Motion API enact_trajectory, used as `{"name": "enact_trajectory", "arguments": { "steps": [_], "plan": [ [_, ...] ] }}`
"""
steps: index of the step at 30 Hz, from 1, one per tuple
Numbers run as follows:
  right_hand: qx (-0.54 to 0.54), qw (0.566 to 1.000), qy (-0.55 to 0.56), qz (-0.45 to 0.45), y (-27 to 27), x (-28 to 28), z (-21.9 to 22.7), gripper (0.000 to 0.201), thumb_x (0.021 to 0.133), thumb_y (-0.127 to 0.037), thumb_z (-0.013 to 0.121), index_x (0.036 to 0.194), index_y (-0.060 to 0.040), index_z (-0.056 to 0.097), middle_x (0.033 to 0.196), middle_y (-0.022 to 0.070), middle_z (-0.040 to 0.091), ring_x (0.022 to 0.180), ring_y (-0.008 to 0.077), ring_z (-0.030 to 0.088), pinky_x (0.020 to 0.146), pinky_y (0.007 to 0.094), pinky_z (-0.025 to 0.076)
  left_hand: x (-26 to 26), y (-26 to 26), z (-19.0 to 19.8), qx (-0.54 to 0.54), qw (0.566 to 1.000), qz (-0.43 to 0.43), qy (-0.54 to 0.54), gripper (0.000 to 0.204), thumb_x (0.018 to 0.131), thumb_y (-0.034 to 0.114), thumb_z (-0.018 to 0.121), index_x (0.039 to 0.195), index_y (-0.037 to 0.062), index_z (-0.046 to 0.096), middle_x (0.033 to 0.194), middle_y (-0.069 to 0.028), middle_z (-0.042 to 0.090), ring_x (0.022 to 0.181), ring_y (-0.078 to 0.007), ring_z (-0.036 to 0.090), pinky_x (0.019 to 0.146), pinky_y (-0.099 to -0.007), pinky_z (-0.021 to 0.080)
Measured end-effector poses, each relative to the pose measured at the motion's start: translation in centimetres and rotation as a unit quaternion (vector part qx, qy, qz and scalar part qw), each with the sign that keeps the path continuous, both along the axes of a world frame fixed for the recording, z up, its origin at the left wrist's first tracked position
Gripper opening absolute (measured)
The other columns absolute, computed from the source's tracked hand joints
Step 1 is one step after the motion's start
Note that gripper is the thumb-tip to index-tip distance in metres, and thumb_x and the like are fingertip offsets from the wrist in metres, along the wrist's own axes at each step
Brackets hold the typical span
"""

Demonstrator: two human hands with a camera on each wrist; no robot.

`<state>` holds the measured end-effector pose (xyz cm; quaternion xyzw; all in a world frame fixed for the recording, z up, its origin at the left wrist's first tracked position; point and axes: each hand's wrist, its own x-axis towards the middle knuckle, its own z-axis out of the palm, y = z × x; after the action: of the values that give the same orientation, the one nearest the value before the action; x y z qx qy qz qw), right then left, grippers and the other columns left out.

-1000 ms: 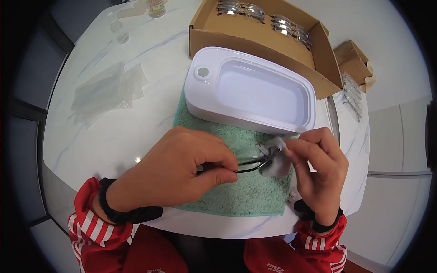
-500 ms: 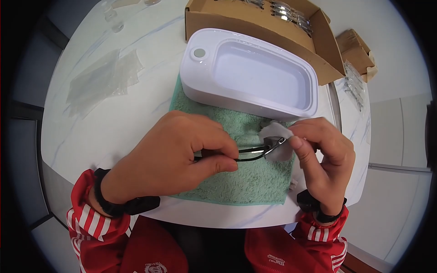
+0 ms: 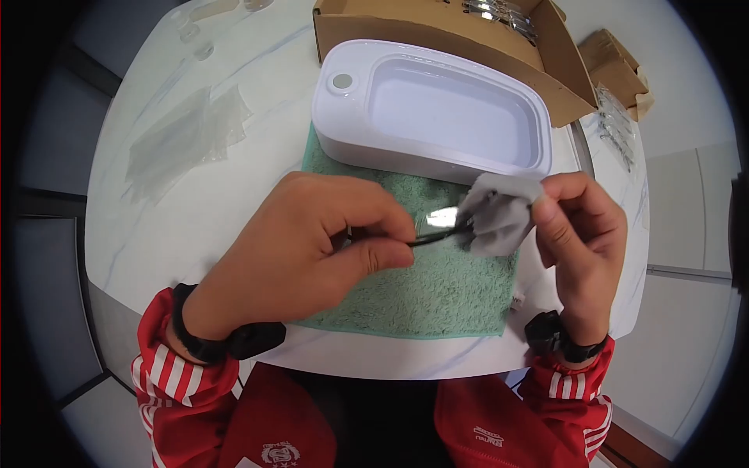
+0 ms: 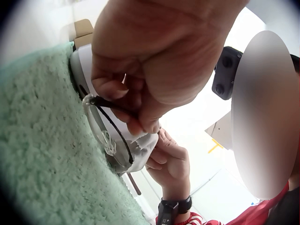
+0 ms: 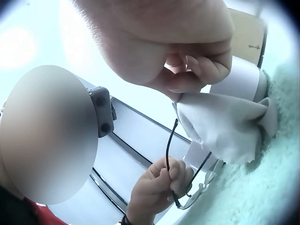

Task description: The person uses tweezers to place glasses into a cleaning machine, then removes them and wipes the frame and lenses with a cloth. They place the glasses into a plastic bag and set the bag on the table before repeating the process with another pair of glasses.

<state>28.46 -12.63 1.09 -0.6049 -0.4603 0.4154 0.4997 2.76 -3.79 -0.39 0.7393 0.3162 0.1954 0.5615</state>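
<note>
My left hand (image 3: pixel 312 246) pinches a pair of glasses with thin dark temples (image 3: pixel 433 237) between thumb and fingers, over the green towel (image 3: pixel 406 300). In the right wrist view the glasses' temples (image 5: pixel 168 145) rise from the left hand (image 5: pixel 157 187). My right hand (image 3: pixel 585 238) pinches a grey cloth (image 3: pixel 503 222) by its edge; the cloth hangs against the far end of the glasses and hides part of them. In the left wrist view a dark temple (image 4: pixel 115 129) reaches down to the cloth (image 4: pixel 140 154).
A white basin (image 3: pixel 351 125) stands behind the hands on the towel. Beyond it is a cardboard box (image 3: pixel 437 39) holding several glasses (image 3: pixel 503 17). Clear plastic bags (image 3: pixel 175 144) lie left, a small bottle (image 3: pixel 188 30) back left, and more glasses (image 3: pixel 616 132) at the right.
The right hand has moved up and right, and the cloth, earlier under and behind the frame, now hangs spread in front of its end. The left hand keeps its pinch on the glasses.
</note>
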Motion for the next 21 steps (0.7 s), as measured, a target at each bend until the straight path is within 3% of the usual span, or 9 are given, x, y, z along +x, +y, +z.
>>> {"name": "enact_trajectory", "arguments": {
  "steps": [7, 13, 16, 18, 19, 21],
  "plan": [
    [0.034, 0.998, -0.054, -0.024, 0.1, 0.8, 0.4, 0.010, 0.095, -0.006, 0.069, 0.102, 0.0004, 0.069, 0.076, -0.0045, 0.063, 0.060, 0.0003, 0.048, 0.053, 0.0173, 0.032, -0.5, 0.2, -0.2, -0.030, 0.999, 0.017, -0.015, 0.015, 0.091, 0.012, 0.075, 0.095, -0.0014, 0.069, 0.080, -0.0016, 0.067, 0.076, -0.0094, 0.061, 0.070, -0.0245, 0.048],
    [-0.018, 0.979, -0.171, 0.112, -0.4, 1.7, 0.4, 0.009, 0.086, -0.002, 0.071, 0.094, 0.0001, 0.070, 0.077, -0.0011, 0.062, 0.061, 0.0014, 0.047, 0.052, 0.0199, 0.032, -0.6, 0.3, 0.0, -0.081, 0.993, 0.050, -0.073, 0.021, 0.092, 0.017, 0.076, 0.095, -0.0029, 0.068, 0.083, -0.0033, 0.067, 0.077, -0.0100, 0.062, 0.070, -0.0238, 0.049],
    [0.062, 0.972, -0.214, 0.081, -0.2, 0.8, 0.5, 0.012, 0.080, -0.001, 0.074, 0.092, -0.0030, 0.072, 0.076, -0.0013, 0.056, 0.061, 0.0027, 0.046, 0.051, 0.0211, 0.031, -0.7, 0.3, 0.1, -0.101, 0.992, 0.044, -0.066, 0.022, 0.091, 0.017, 0.077, 0.094, -0.0027, 0.068, 0.085, -0.0037, 0.067, 0.077, -0.0098, 0.062, 0.070, -0.0236, 0.048],
    [0.156, 0.941, -0.288, 0.084, -0.4, 0.4, 0.3, 0.019, 0.078, 0.000, 0.077, 0.096, -0.0031, 0.074, 0.076, -0.0006, 0.051, 0.064, 0.0089, 0.045, 0.057, 0.0244, 0.034, -0.6, 0.1, 0.1, -0.127, 0.989, 0.032, -0.063, 0.024, 0.090, 0.019, 0.078, 0.094, -0.0025, 0.068, 0.084, -0.0038, 0.066, 0.077, -0.0104, 0.062, 0.069, -0.0241, 0.048],
    [0.152, 0.943, -0.284, 0.082, -0.4, 0.0, 0.1, 0.019, 0.078, 0.000, 0.077, 0.096, -0.0031, 0.074, 0.076, -0.0006, 0.051, 0.064, 0.0089, 0.045, 0.057, 0.0244, 0.034, -0.5, 0.1, 0.1, -0.131, 0.989, 0.030, -0.058, 0.024, 0.090, 0.019, 0.078, 0.094, -0.0025, 0.068, 0.084, -0.0038, 0.066, 0.077, -0.0104, 0.062, 0.069, -0.0241, 0.048],
    [0.199, 0.919, -0.315, 0.125, -0.4, -1.1, -0.6, 0.021, 0.074, 0.002, 0.080, 0.094, -0.0029, 0.076, 0.076, 0.0006, 0.049, 0.064, 0.0121, 0.046, 0.056, 0.0276, 0.034, -0.5, 0.0, 0.1, -0.124, 0.991, -0.010, -0.049, 0.025, 0.089, 0.019, 0.079, 0.093, -0.0024, 0.068, 0.084, -0.0047, 0.066, 0.076, -0.0110, 0.062, 0.068, -0.0248, 0.048]
  ]
}}
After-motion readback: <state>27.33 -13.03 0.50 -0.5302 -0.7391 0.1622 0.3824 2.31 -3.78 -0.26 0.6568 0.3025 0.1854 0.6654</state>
